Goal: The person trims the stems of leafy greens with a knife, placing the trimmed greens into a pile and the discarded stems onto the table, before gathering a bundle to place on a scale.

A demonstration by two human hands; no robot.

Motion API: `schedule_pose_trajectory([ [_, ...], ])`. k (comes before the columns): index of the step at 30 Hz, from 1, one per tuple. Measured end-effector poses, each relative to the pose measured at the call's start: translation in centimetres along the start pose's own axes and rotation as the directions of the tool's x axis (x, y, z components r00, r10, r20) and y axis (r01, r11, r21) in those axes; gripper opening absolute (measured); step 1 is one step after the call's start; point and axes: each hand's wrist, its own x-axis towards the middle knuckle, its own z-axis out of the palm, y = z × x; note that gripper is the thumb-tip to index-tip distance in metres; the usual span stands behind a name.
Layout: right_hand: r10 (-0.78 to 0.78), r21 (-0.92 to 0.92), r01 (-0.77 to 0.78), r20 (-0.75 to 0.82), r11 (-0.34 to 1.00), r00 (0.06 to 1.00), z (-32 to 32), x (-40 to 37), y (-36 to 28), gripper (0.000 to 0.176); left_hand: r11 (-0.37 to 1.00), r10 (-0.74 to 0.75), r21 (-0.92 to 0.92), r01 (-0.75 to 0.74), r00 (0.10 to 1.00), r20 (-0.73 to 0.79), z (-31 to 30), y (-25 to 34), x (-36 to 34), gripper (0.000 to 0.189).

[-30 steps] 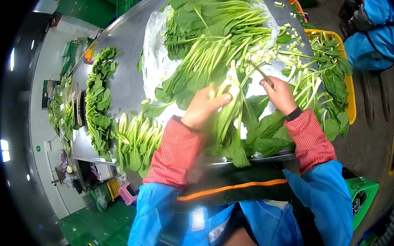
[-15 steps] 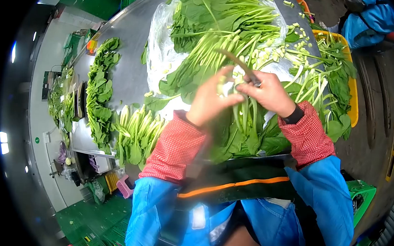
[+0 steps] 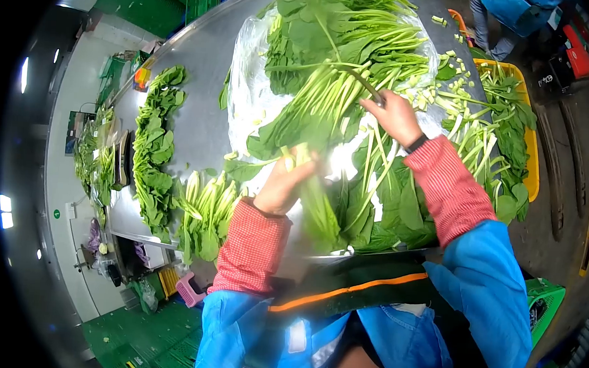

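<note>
My left hand (image 3: 284, 183) is closed around a small bunch of leafy greens (image 3: 321, 212), stems up and leaves hanging down, slightly blurred. In my right hand (image 3: 398, 119) is a knife (image 3: 365, 82), its thin dark blade pointing up and left over a big pile of greens (image 3: 330, 44). That pile rests on a clear plastic sheet (image 3: 243, 80). Short cut stem pieces (image 3: 422, 97) lie near the right hand. More loose greens (image 3: 401, 211) spread along the table's near edge, below my right wrist.
On the metal table (image 3: 204, 121), bunched greens (image 3: 208, 216) and a long row of greens (image 3: 154, 148) lie to the left. A yellow crate (image 3: 534, 165) with greens stands at the right. Beyond it is another person (image 3: 514, 15). A green crate (image 3: 545, 304) sits low right.
My hands have moved apart: the left went down and left with the bunch of greens, the right up with the knife. The view shifted slightly, and the other person moved left.
</note>
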Motion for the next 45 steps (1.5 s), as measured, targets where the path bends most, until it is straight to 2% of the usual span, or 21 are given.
schedule_pose_trajectory([
  [2,0.103,0.200,-0.091,-0.050,0.976,0.993,2.0,2.8,-1.8,0.060,0.995,0.017,-0.096,-0.015,1.000,0.024,0.1,-0.3,0.3,0.020],
  [4,0.212,0.029,-0.211,-0.105,0.977,0.971,6.2,6.4,0.4,0.065,0.999,0.001,-0.042,-0.003,0.999,-0.046,0.2,0.0,0.3,0.023],
  [6,0.232,0.019,-0.232,-0.030,0.973,0.972,6.0,6.6,0.0,0.060,0.996,0.014,0.088,-0.006,0.996,-0.084,-0.8,0.0,0.3,0.022],
  [7,0.222,-0.058,-0.221,0.020,0.974,0.975,5.4,6.5,-0.2,0.057,0.992,0.034,0.128,-0.015,0.989,-0.141,-1.1,0.0,0.3,0.022],
  [11,0.076,0.322,-0.031,-0.127,0.946,0.989,4.8,3.9,1.5,0.032,0.975,0.071,0.224,-0.010,0.962,-0.262,-1.2,0.7,0.2,0.023],
  [14,-0.034,0.330,0.072,-0.119,0.941,0.992,1.4,-0.9,-1.3,0.029,0.921,0.195,0.381,-0.078,0.940,-0.280,1.0,1.4,1.1,0.030],
  [16,-0.098,0.415,0.162,-0.170,0.895,0.980,-0.9,-3.9,-4.0,0.025,0.828,0.329,0.533,-0.176,0.922,-0.206,2.2,1.0,2.6,0.040],
  [18,-0.135,0.442,0.183,-0.139,0.878,0.981,-3.3,-6.0,-5.8,0.030,0.548,0.532,0.761,-0.347,0.847,0.003,4.3,1.6,3.9,0.041],
  [21,-0.236,0.476,0.263,-0.117,0.839,0.965,-5.2,-7.8,-6.2,0.036,0.552,0.459,0.758,-0.347,0.885,0.071,6.9,1.3,4.8,0.039],
  [24,-0.134,0.424,0.151,-0.068,0.893,0.989,-6.9,-8.7,-4.5,0.029,0.741,0.312,0.621,-0.257,0.950,0.020,7.3,1.2,5.1,0.036],
  [25,-0.216,0.226,0.255,-0.183,0.940,0.959,-7.4,-9.1,-4.2,0.025,0.777,0.271,0.587,-0.227,0.962,0.012,7.1,1.0,5.2,0.034],
  [26,-0.402,0.015,0.428,-0.316,0.904,0.859,-7.6,-9.5,-3.8,0.019,0.811,0.222,0.553,-0.193,0.975,0.014,7.3,0.9,5.0,0.034],
  [29,-0.531,-0.319,0.455,-0.211,0.831,0.821,-7.7,-10.3,-2.5,0.011,0.882,0.064,0.465,-0.074,0.997,0.036,8.3,0.7,3.7,0.032],
  [32,-0.461,-0.348,0.387,-0.158,0.854,0.873,-6.8,-9.6,1.8,0.010,0.960,0.026,0.278,-0.032,0.999,0.025,9.4,0.7,2.8,0.028],
  [33,-0.402,-0.333,0.339,-0.141,0.880,0.905,-7.2,-9.5,2.5,0.011,0.968,-0.034,0.249,0.021,0.998,0.049,9.2,1.0,2.5,0.027],
  [36,-0.111,0.067,0.119,-0.119,0.991,0.987,-7.0,-10.2,3.0,0.017,0.966,-0.007,0.259,-0.001,1.000,0.028,9.4,0.6,2.4,0.029],
  [38,-0.103,0.563,0.092,-0.011,0.821,0.995,-6.9,-11.1,-0.7,0.029,0.967,0.004,0.254,-0.004,1.000,0.003,9.3,-0.5,2.8,0.026],
  [40,-0.198,0.636,0.102,0.081,0.765,0.977,-6.0,-10.9,-1.5,0.030,0.964,0.064,0.260,-0.065,0.998,0.009,9.4,-1.3,3.2,0.023],
  [41,-0.232,0.647,0.150,0.042,0.747,0.972,-5.2,-10.4,-1.3,0.028,0.969,0.080,0.233,-0.076,0.997,-0.007,9.5,-1.4,3.2,0.020],
  [44,-0.221,0.603,0.072,0.177,0.795,0.959,-6.2,-10.4,-1.7,0.022,0.813,0.112,0.579,-0.065,0.993,-0.046,7.8,-1.4,3.1,0.018],
  [45,-0.229,0.600,0.080,0.176,0.796,0.957,-6.2,-10.6,-1.9,0.019,0.706,0.290,0.681,-0.195,0.957,-0.028,7.6,-1.9,3.2,0.016],
])
